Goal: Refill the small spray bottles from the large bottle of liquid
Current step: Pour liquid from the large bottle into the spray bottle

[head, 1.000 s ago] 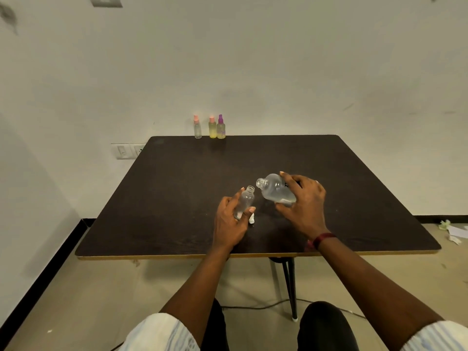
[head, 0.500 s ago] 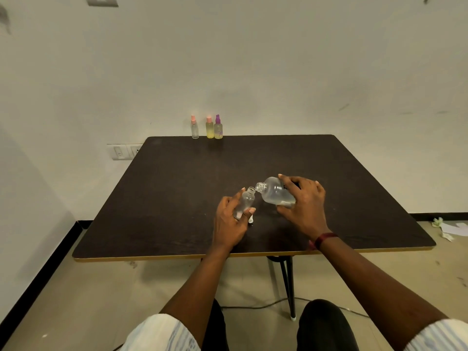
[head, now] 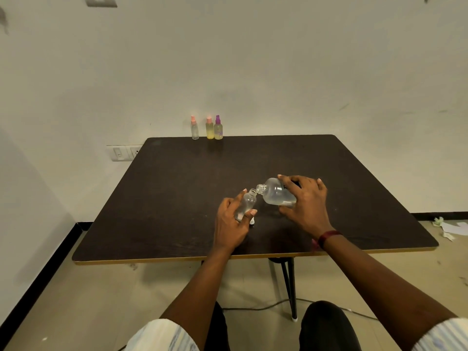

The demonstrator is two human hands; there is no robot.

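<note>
Large bottle (head: 277, 192), gripped by R hand (head: 305, 202), is tipped w/ mouth at neck of small bottle (head: 247, 202) held by L hand (head: 231, 224) above table (head: 177, 198); spillage is risked if necks are misaligned.

A: Obstacles?
B: Three spray bottles (head: 209, 129), upright at the counter (head: 177, 198) far edge; small cap (head: 252, 220) just beside left hand (head: 229, 229).
A: Passage?
B: Wide bare counter between them, and along both sides.
</note>
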